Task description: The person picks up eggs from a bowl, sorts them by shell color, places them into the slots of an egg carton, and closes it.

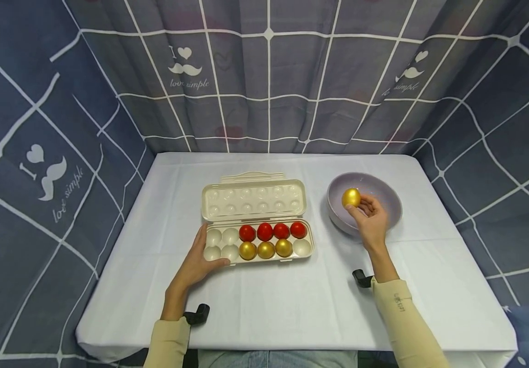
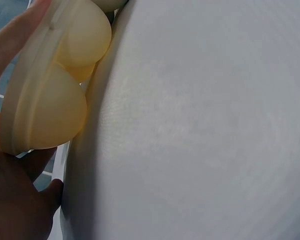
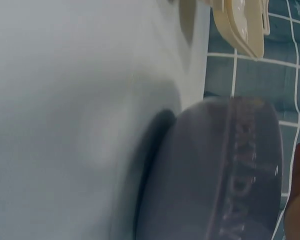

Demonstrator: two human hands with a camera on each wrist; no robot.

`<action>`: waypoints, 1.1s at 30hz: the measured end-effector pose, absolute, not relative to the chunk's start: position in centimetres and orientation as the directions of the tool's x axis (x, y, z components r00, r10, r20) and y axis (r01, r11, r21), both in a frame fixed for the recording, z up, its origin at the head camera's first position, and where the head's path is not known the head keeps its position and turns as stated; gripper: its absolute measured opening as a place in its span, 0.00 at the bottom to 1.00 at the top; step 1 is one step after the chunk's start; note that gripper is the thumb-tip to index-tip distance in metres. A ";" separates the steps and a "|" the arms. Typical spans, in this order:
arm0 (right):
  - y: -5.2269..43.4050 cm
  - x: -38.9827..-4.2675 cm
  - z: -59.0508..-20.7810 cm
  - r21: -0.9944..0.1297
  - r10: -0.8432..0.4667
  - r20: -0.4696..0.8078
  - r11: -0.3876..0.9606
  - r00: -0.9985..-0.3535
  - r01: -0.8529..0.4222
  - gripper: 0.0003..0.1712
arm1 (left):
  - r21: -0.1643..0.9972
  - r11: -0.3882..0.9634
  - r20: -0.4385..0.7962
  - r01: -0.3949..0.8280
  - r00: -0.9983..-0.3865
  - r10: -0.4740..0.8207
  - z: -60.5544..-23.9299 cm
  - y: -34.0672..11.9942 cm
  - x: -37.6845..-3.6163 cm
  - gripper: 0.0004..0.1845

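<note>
A cream plastic egg box (image 1: 259,259) lies with its lid (image 1: 253,199) folded back. In its tray, several red balls (image 1: 265,232) line the back row and three gold balls (image 1: 266,250) stand in the front row. My left hand (image 1: 202,260) grips the tray's left end, thumb along the front edge and fingers at the back corner; in the left wrist view the tray's rounded cups (image 2: 60,107) show beside it. Over the purple bowl (image 1: 390,197), my right hand (image 1: 371,220) pinches another gold ball (image 1: 351,197) between thumb and fingers.
A white cloth covers the table (image 1: 273,301). Dark checked curtains (image 1: 246,76) surround it at the back and sides. Empty cups (image 1: 221,244) are at the tray's left end, and one more (image 1: 302,248) is at its front right. Each wrist carries a small black camera (image 1: 197,314).
</note>
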State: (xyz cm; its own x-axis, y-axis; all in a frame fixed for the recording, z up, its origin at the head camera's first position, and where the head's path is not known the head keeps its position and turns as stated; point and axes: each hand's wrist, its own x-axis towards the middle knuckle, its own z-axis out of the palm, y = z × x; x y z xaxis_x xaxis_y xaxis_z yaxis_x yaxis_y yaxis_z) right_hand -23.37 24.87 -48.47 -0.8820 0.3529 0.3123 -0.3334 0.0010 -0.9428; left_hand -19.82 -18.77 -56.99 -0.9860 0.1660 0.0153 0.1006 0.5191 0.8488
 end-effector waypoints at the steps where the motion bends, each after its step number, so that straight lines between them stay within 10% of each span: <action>1: 24.5 -23.3 -48.5 -0.943 0.348 0.312 0.000 -0.884 -0.333 0.23 | 0.849 0.519 0.015 0.099 -0.986 0.165 -57.0 -18.8 -19.8 0.70; 33: 19.3 -20.6 -50.6 -0.957 0.035 0.279 0.088 -0.960 -0.275 0.33 | 0.853 0.512 0.015 0.099 -0.986 0.166 -56.9 -18.8 -20.0 0.70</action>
